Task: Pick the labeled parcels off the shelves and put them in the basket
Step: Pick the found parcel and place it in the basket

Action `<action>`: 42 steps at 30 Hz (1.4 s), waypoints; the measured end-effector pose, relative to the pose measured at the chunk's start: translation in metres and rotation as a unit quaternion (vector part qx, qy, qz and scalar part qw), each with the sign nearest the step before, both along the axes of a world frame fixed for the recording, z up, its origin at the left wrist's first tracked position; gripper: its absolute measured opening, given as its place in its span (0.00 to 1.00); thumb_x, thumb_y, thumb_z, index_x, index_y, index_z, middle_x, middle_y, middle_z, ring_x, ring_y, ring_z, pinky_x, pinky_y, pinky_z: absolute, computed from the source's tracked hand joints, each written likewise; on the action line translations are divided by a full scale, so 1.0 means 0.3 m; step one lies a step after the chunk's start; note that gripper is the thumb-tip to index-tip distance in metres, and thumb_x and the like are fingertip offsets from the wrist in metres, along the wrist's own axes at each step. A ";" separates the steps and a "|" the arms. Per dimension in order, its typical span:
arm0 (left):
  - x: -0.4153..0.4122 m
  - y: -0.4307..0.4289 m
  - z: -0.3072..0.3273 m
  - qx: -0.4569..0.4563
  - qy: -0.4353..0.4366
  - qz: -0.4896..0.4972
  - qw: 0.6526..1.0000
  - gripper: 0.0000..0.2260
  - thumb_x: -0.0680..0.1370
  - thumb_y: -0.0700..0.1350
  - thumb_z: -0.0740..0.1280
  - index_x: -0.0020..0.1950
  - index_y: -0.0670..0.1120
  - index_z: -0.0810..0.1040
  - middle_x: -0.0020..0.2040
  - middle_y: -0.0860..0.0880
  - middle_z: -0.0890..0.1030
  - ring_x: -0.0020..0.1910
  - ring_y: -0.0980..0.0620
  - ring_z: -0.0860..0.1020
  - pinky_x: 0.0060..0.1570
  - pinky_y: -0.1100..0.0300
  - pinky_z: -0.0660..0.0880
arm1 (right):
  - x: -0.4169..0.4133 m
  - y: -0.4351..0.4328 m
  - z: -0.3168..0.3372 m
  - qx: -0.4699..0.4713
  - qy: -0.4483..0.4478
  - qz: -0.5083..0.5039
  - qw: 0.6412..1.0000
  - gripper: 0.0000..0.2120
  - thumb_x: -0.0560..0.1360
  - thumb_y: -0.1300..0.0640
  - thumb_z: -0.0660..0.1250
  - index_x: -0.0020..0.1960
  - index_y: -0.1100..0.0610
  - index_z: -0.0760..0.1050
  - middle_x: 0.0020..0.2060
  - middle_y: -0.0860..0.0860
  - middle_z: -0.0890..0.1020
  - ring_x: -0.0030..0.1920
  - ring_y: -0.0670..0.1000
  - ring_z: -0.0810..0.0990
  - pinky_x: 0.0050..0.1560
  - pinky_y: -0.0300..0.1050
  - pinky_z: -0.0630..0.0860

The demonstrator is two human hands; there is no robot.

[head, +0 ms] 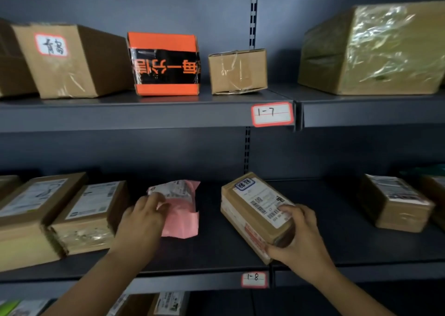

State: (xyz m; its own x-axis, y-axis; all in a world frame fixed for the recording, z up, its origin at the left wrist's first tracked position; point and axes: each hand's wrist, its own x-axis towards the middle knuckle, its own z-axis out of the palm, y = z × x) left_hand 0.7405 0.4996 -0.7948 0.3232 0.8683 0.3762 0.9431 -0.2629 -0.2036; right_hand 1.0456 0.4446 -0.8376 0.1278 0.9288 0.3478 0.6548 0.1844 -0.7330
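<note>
On the lower shelf (216,248), the left hand (142,217) pinches a pink mailer (183,219) and the right hand (298,238) grips a labeled box (252,209); neither is lifted, and no basket shows.

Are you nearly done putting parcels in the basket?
Not nearly. No basket shows, so nothing looks done. The left hand grips the pink mailer bag, the right hand a labeled brown box, both at the lower shelf. More labeled boxes wait on either side.

bare lower shelf (209,243) between pink mailer (180,217) and labeled parcel (255,205), open stretch right, boxes (89,217) crowding left
</note>
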 end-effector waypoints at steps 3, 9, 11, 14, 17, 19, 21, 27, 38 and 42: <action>0.130 0.000 0.046 0.023 -0.072 -0.185 0.980 0.33 0.59 0.36 0.77 0.64 0.44 0.75 0.61 0.43 0.77 0.58 0.42 0.77 0.56 0.47 0.74 | 0.041 -0.037 0.044 -0.009 -0.024 0.033 0.999 0.40 0.55 0.49 0.80 0.59 0.38 0.61 0.59 0.37 0.57 0.58 0.33 0.65 0.57 0.28 0.65; 0.451 -0.030 0.161 -0.224 -0.048 -0.297 0.927 0.52 0.65 0.63 0.72 0.75 0.57 0.38 0.75 0.60 0.37 0.73 0.60 0.34 0.72 0.54 0.38 | 0.231 -0.180 0.165 -0.136 0.008 0.125 0.983 0.60 0.55 0.53 0.82 0.69 0.28 0.43 0.64 0.27 0.56 0.64 0.26 0.58 0.59 0.22 0.61; 0.540 -0.045 0.190 -0.282 0.006 -0.283 0.917 0.56 0.62 0.64 0.74 0.75 0.57 0.38 0.75 0.61 0.36 0.73 0.59 0.33 0.72 0.50 0.36 | 0.300 -0.240 0.194 -0.177 0.031 0.145 0.973 0.61 0.55 0.54 0.82 0.67 0.23 0.41 0.67 0.28 0.57 0.66 0.29 0.60 0.63 0.28 0.64; 0.665 -0.077 0.215 -0.372 0.061 -0.264 0.888 0.55 0.61 0.61 0.76 0.76 0.56 0.42 0.76 0.58 0.46 0.75 0.54 0.44 0.74 0.51 0.48 | 0.396 -0.321 0.220 -0.209 0.055 0.153 0.964 0.60 0.55 0.56 0.82 0.63 0.19 0.43 0.69 0.30 0.57 0.68 0.32 0.62 0.67 0.37 0.67; 0.771 -0.125 0.205 -0.372 0.027 -0.296 0.879 0.46 0.61 0.55 0.78 0.72 0.55 0.57 0.67 0.56 0.64 0.66 0.54 0.63 0.67 0.56 0.65 | 0.482 -0.382 0.204 -0.192 0.028 0.127 0.973 0.60 0.58 0.59 0.80 0.66 0.22 0.43 0.68 0.28 0.55 0.67 0.29 0.59 0.63 0.29 0.67; 0.834 -0.148 0.174 -0.338 -0.042 -0.308 0.888 0.41 0.59 0.55 0.78 0.67 0.57 0.62 0.61 0.57 0.66 0.61 0.55 0.64 0.63 0.57 0.68 | 0.532 -0.408 0.172 -0.128 0.070 0.068 0.987 0.57 0.56 0.56 0.81 0.68 0.26 0.47 0.70 0.33 0.58 0.69 0.33 0.60 0.63 0.30 0.67; 0.898 -0.177 0.134 -0.317 -0.149 -0.292 0.890 0.38 0.57 0.57 0.77 0.63 0.59 0.64 0.56 0.57 0.66 0.59 0.55 0.64 0.59 0.58 0.68 | 0.578 -0.436 0.122 -0.048 0.203 -0.043 0.977 0.51 0.55 0.49 0.83 0.68 0.31 0.57 0.70 0.43 0.65 0.68 0.44 0.68 0.64 0.44 0.70; 1.155 -0.373 0.040 -0.249 -0.317 -0.230 0.885 0.50 0.58 0.61 0.76 0.71 0.53 0.52 0.57 0.54 0.58 0.61 0.54 0.57 0.55 0.59 0.63 | 0.622 -0.590 0.032 -0.005 0.439 -0.217 0.872 0.26 0.72 0.51 0.71 0.66 0.45 0.64 0.57 0.51 0.75 0.53 0.47 0.78 0.49 0.46 0.78; 1.638 -0.762 -0.138 -0.394 -0.329 -0.381 0.769 0.44 0.62 0.54 0.78 0.72 0.57 0.57 0.58 0.52 0.60 0.60 0.56 0.58 0.59 0.63 0.64 | 0.918 -0.936 -0.040 0.018 0.432 -0.253 0.866 0.30 0.69 0.51 0.72 0.67 0.46 0.64 0.58 0.45 0.81 0.54 0.47 0.82 0.51 0.48 0.81; 1.711 -0.818 -0.212 -0.529 -0.290 -0.392 0.694 0.41 0.69 0.44 0.74 0.75 0.59 0.54 0.67 0.53 0.60 0.67 0.55 0.64 0.64 0.61 0.65 | 1.024 -1.023 -0.121 -0.039 0.336 -0.380 0.861 0.56 0.45 0.35 0.79 0.68 0.42 0.58 0.63 0.46 0.74 0.64 0.49 0.74 0.60 0.56 0.75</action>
